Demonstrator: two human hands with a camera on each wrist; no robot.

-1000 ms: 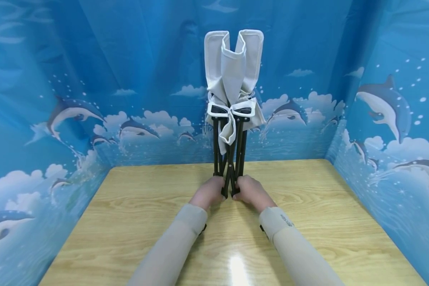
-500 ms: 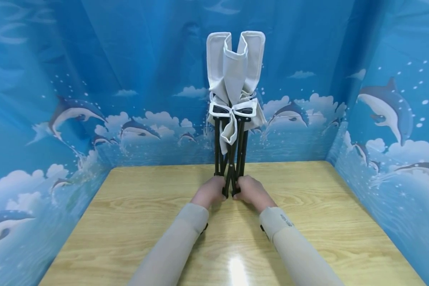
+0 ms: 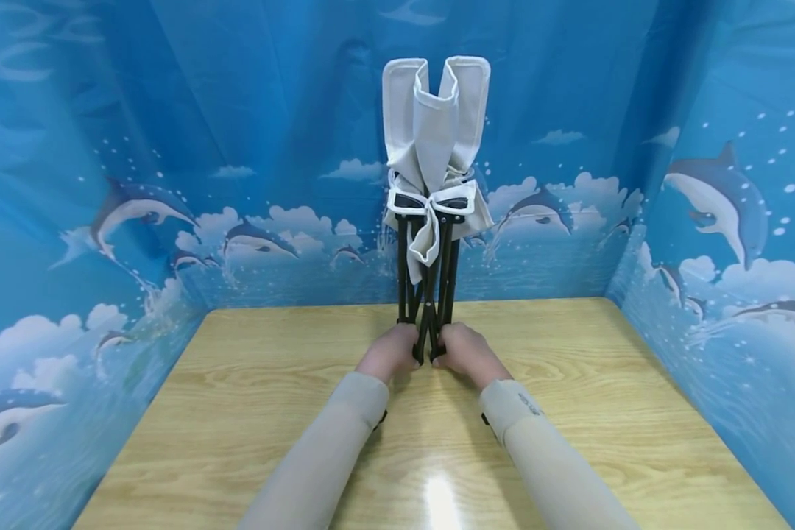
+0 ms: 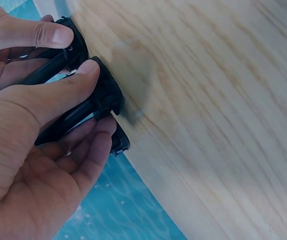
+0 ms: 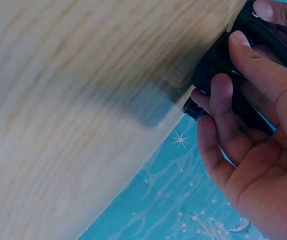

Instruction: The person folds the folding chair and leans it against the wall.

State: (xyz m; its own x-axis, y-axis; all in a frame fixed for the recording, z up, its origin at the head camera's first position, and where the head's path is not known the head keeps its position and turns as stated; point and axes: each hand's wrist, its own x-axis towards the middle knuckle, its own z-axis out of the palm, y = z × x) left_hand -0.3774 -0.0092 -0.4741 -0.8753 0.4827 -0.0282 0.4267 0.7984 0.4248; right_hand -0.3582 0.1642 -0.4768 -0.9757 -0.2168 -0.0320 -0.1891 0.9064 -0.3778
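Note:
A folded camping chair (image 3: 433, 136) with off-white fabric and black legs (image 3: 403, 272) stands upright toward the back of the table. My left hand (image 3: 391, 351) grips a front leg low down, near its foot. Close beside it, my right hand (image 3: 465, 353) holds the other front leg at the same height. In the left wrist view, the left thumb presses a black plastic foot (image 4: 108, 92) while curled fingers lie behind the leg. The right wrist view has the right thumb and fingers around another black foot (image 5: 211, 67). Both feet are close to the table surface; contact is unclear.
The wood-grain table (image 3: 252, 412) stretches to both sides and in front of the chair. Blue curtains (image 3: 291, 147) printed with dolphins and clouds rise close behind the chair and along the left and right table edges.
Both hands keep their hold on the chair legs. The chair stays folded and upright, with only a tiny shift in the view.

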